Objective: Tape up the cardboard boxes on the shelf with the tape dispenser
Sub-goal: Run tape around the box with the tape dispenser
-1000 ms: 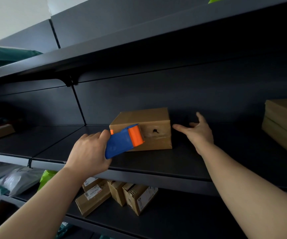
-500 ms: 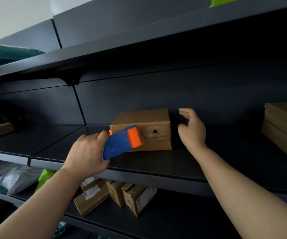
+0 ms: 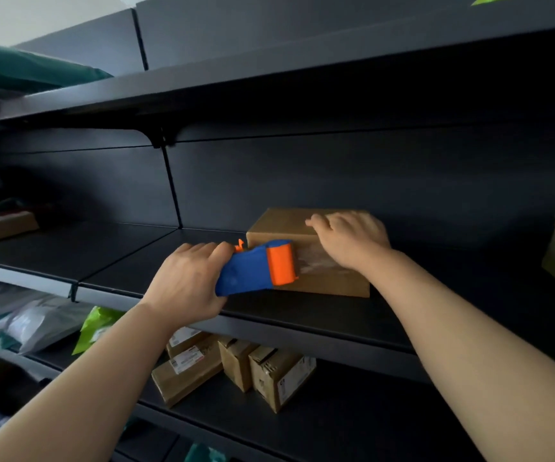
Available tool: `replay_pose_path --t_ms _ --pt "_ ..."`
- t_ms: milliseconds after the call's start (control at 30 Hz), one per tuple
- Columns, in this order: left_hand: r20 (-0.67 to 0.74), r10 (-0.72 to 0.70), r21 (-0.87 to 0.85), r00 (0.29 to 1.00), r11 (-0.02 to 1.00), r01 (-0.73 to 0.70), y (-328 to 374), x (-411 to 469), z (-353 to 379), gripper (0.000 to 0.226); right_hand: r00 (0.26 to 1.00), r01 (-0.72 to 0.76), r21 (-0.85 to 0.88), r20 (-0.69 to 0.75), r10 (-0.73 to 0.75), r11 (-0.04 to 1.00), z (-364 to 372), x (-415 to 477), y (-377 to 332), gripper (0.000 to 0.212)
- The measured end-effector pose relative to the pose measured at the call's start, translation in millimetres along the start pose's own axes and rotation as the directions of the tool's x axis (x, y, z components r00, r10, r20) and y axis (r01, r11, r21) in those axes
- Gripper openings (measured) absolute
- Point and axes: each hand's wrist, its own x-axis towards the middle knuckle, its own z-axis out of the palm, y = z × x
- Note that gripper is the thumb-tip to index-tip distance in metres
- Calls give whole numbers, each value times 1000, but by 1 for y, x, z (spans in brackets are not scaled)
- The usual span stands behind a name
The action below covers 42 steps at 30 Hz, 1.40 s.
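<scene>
My left grip [image 3: 186, 281] tight around the tape dispenser [image 3: 252, 270] against the box [image 3: 329, 284], right grip [image 3: 349, 238] released, flat on top.

Dim shelving, daylight from upper left, soft motion blur, wide-angle bending at edges

One tape dispenser [image 3: 252, 271] and two hands: left hand [image 3: 186, 281], right hand [image 3: 352, 238]. Six cardboard boxes can be counted: one centre box [image 3: 332, 281], one far-left box [image 3: 3, 226] and four lower-middle boxes [image 3: 279, 375].
</scene>
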Motion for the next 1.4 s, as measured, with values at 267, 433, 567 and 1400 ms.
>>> replay_pose_path --t_ms 267,433,567,1400 --pt "-26 171 -33 985 985 -172 -9 28 13 55 920 -207 -43 -349 179 977 2 -33 4 54" --pt "-75 240 -78 968 966 -245 -22 31 24 61 860 -192 -171 -504 82 966 19 -38 9 61" --pt "-53 211 -126 976 968 -216 -44 28 39 61 811 -201 -143 -579 83 969 22 -35 11 65" --pt "-138 143 -221 980 960 -171 -103 38 80 71 788 -143 -59 -611 78 988 23 -35 14 55"
